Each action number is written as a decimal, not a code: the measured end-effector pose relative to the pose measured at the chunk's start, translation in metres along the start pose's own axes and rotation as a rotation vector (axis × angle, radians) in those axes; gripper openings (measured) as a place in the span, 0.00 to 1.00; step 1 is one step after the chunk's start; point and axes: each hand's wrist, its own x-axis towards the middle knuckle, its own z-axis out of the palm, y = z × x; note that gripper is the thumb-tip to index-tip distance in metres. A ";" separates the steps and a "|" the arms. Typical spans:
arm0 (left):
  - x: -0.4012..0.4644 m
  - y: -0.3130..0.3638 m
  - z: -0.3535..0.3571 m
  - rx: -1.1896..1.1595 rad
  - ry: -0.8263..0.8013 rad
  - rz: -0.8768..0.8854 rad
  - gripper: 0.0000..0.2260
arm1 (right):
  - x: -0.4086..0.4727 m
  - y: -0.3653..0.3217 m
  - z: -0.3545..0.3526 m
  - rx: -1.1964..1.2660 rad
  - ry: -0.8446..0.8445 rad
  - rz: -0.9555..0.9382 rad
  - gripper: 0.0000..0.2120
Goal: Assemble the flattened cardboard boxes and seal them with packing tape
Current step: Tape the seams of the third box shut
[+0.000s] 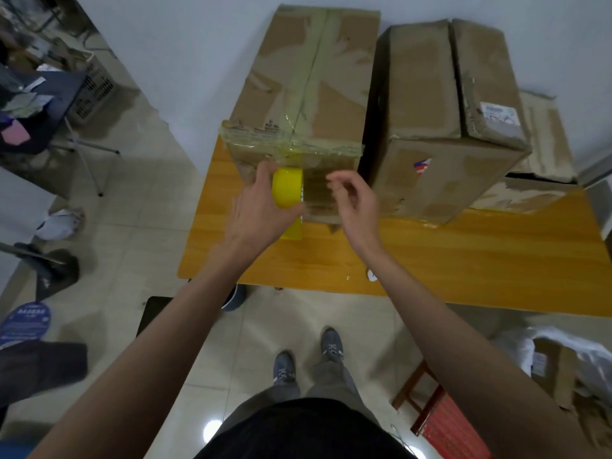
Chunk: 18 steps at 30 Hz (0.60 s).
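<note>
A tall taped cardboard box (pixel 298 94) stands on the wooden table (pixel 430 260), with tape along its top seam and around its near edge. My left hand (pixel 258 207) grips a yellow roll of packing tape (pixel 287 187) against the box's near face, and a strip of tape runs down from the roll. My right hand (pixel 354 200) hovers just right of the roll, fingers loosely curled, holding nothing that I can see. A second, worn cardboard box (pixel 447 111) stands to the right.
More flattened cardboard (pixel 536 154) lies behind the second box. A red stool (pixel 443 422) stands at the lower right beside crumpled wrapping (pixel 569 359). A dark desk (pixel 36 107) and a basket (pixel 96 87) are at the far left. The wall is close behind the boxes.
</note>
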 end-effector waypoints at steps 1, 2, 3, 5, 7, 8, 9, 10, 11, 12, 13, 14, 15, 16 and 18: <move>0.000 0.000 -0.001 -0.008 -0.001 0.001 0.27 | 0.007 -0.012 0.007 0.038 -0.015 0.009 0.08; 0.001 0.000 -0.002 -0.012 0.000 0.002 0.27 | 0.013 -0.021 0.013 0.066 -0.028 0.031 0.08; 0.001 0.000 -0.002 -0.011 0.001 0.005 0.27 | 0.018 -0.027 0.017 0.079 -0.047 0.059 0.08; 0.001 0.000 -0.004 -0.008 -0.002 0.011 0.27 | 0.025 -0.032 0.025 0.077 -0.102 0.120 0.10; 0.002 0.000 -0.005 -0.005 -0.012 0.009 0.27 | 0.028 -0.033 0.031 0.087 -0.137 0.173 0.10; 0.002 0.001 -0.006 0.000 -0.012 0.006 0.27 | 0.030 -0.034 0.033 0.103 -0.128 0.197 0.10; 0.003 0.001 -0.007 0.010 -0.012 0.004 0.27 | 0.031 -0.034 0.036 0.117 -0.101 0.221 0.10; 0.003 0.001 -0.007 0.020 -0.012 0.002 0.28 | 0.032 -0.035 0.038 0.126 -0.065 0.239 0.09; 0.004 0.002 -0.008 0.031 -0.014 0.002 0.28 | 0.033 -0.035 0.041 0.135 -0.025 0.253 0.09; 0.004 0.002 -0.009 0.041 -0.018 0.003 0.28 | 0.033 -0.036 0.044 0.145 0.013 0.264 0.08; 0.004 0.002 -0.010 0.048 -0.021 0.004 0.28 | 0.033 -0.036 0.048 0.156 0.047 0.277 0.08; 0.005 0.003 -0.011 0.054 -0.027 0.003 0.28 | 0.033 -0.037 0.051 0.166 0.077 0.294 0.07; 0.005 0.003 -0.013 0.059 -0.033 0.001 0.28 | 0.032 -0.038 0.054 0.176 0.104 0.315 0.07; 0.006 0.003 -0.014 0.063 -0.039 0.000 0.28 | 0.033 -0.039 0.056 0.179 0.126 0.336 0.06; 0.008 0.002 -0.017 0.074 -0.047 0.000 0.28 | 0.034 -0.041 0.059 0.176 0.150 0.371 0.06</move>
